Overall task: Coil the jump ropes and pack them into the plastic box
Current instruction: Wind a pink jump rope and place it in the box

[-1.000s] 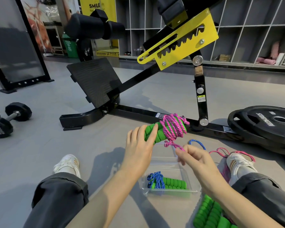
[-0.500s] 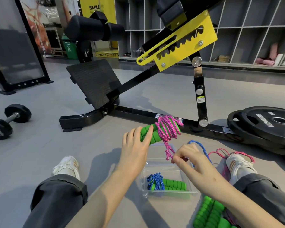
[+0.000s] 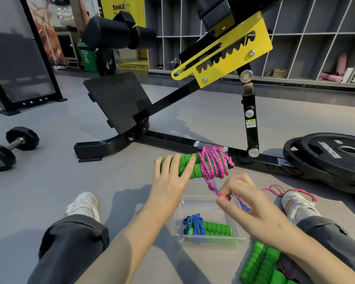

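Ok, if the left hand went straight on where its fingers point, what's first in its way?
The left hand grips the green handles; beyond them, probably the bench's black base bar, depth unclear.

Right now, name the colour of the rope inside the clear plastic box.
The rope is blue; head view shows it.

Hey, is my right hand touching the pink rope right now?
Touching. The head view shows the right hand pinching the pink rope by its loose end, just below the coil wound on the green handles.
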{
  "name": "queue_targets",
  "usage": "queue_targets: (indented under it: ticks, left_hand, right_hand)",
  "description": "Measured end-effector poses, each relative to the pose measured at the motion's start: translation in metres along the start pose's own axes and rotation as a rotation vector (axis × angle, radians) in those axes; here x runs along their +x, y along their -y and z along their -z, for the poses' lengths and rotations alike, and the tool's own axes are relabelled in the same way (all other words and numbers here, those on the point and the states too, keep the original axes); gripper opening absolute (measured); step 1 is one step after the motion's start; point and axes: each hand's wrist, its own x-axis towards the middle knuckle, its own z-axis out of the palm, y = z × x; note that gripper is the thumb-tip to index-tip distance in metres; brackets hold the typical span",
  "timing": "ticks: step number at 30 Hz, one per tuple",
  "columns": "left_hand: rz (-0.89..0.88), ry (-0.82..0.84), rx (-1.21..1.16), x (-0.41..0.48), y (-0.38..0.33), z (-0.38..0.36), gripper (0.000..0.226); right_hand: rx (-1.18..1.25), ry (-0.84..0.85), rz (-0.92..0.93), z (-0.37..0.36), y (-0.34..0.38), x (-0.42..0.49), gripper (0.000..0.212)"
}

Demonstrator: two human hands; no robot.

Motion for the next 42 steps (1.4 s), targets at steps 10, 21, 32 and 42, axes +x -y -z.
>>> queue_targets:
  ticks: [10,21,32,42]
  left_hand:
    - [-0.127,-0.200,0.045,-0.006,-0.010,0.002,0.053]
    - [-0.245,-0.323,-0.034,-0.003,-0.019,0.013,0.045]
    - [-0.276,-0.358,-0.075,0.000,-0.024,0.019,0.037]
    - [-0.282,-0.313,-0.081,-0.004,-0.021,0.016,0.041]
  right_hand:
    - [-0.076,-0.255,-0.016,0.014,-0.011,0.011,0.016]
    - [-0.180,-0.464,-0.057,0.026,-0.022,0.015,0.016]
    - [-0.095,-0.498,-0.127,0.025,-0.036,0.014,0.007]
    - [-0.611,-0.443,0.329,0.028,-0.064,0.015,0.032]
